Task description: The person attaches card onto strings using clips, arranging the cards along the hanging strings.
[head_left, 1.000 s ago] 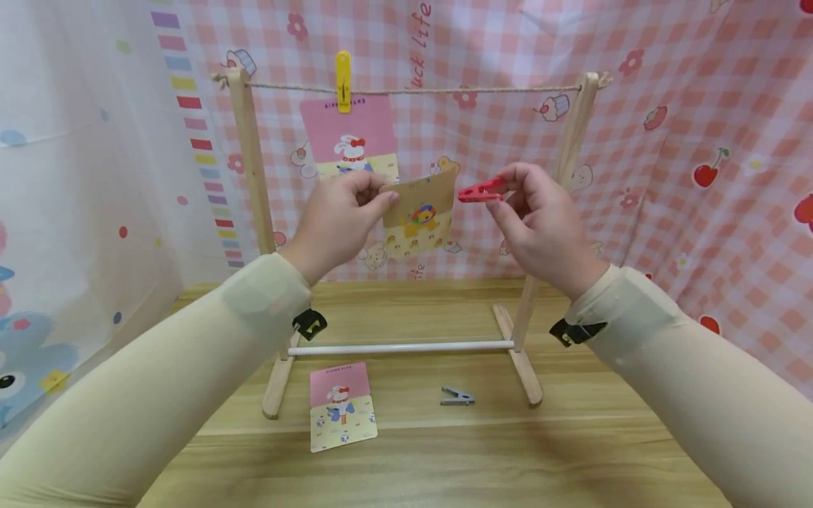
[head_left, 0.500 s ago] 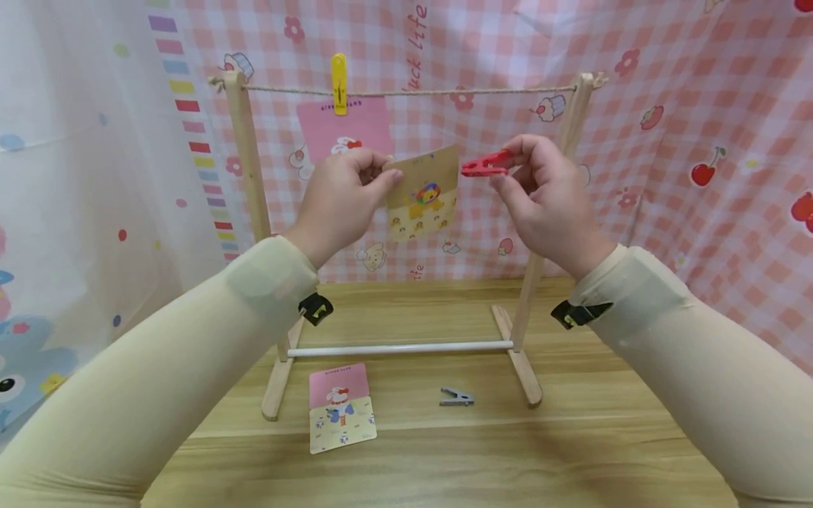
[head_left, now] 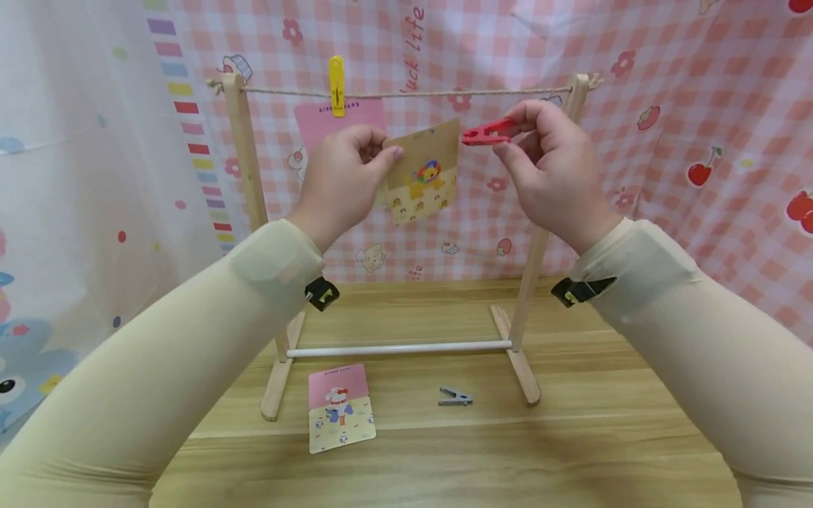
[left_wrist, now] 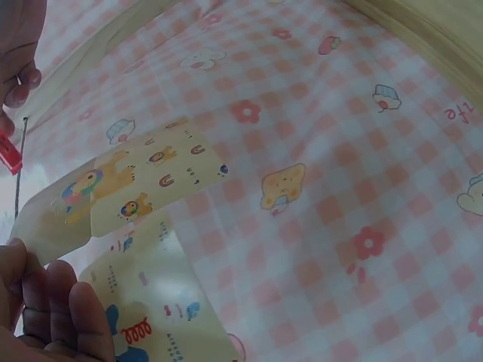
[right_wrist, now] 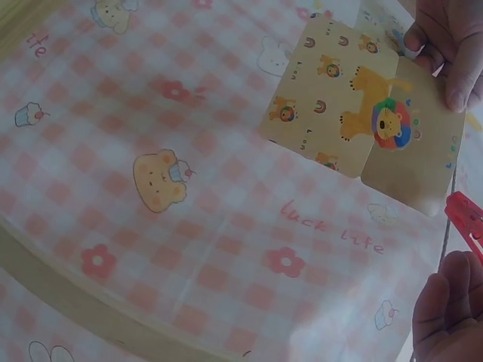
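Note:
My left hand [head_left: 346, 176] pinches the upper left corner of a tan and yellow card with a lion on it [head_left: 424, 176]. The same lion card [right_wrist: 377, 113] shows its whole front in the right wrist view. Between thumb and fingers my right hand [head_left: 562, 169] holds a red clothespin [head_left: 488, 132] by its handles, its tip just right of the card's upper edge and apart from it. Both hands are below the twine line [head_left: 419, 94]. A yellow clothespin [head_left: 337, 86] fixes a pink card [head_left: 311, 123] to that line; my left hand covers part of it.
Two wooden posts [head_left: 244, 152] carry the line, joined low down by a white rod [head_left: 400, 348]. On the wooden table [head_left: 444, 458] lie a pink and yellow rabbit card [head_left: 342, 409] and a grey clothespin [head_left: 455, 396]. A checked pink curtain [head_left: 483, 42] hangs behind.
Both hands have risen toward the line, bringing the lion card and the red clothespin up with them. The cards and clothespins elsewhere have stayed put.

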Available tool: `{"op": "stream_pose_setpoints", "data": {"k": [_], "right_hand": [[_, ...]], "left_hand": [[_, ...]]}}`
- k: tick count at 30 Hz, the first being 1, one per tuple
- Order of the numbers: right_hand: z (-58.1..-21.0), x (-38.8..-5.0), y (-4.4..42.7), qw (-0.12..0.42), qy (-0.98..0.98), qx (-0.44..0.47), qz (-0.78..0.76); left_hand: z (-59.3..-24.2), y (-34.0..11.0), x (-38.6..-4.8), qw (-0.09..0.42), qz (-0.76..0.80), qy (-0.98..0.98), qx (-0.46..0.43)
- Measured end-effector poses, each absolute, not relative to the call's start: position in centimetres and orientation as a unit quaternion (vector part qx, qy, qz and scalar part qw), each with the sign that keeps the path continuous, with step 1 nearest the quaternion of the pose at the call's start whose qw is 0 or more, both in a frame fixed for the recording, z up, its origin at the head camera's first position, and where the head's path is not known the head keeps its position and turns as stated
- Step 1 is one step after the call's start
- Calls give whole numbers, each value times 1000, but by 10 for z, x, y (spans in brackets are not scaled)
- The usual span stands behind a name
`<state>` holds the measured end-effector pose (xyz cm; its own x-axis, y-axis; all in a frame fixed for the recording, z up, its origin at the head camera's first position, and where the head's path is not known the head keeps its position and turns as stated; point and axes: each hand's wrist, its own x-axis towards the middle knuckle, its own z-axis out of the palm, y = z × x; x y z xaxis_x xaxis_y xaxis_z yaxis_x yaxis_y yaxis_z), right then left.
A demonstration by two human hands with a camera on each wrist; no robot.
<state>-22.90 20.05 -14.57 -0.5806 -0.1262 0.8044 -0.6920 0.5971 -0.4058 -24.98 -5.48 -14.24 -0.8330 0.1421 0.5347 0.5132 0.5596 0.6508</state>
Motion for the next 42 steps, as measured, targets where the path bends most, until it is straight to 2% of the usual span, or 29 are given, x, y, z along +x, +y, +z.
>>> {"op": "stream_pose_setpoints", "data": {"k": [27,42], "right_hand": [[-110,-239,190,413,-813,218,346],[-95,-244,176,421,-820,237,307]], "left_hand": [[-125,-45,-256,240,-411,-864,-166],[-120,-40,-259,251,-411,-864,-149]]}}
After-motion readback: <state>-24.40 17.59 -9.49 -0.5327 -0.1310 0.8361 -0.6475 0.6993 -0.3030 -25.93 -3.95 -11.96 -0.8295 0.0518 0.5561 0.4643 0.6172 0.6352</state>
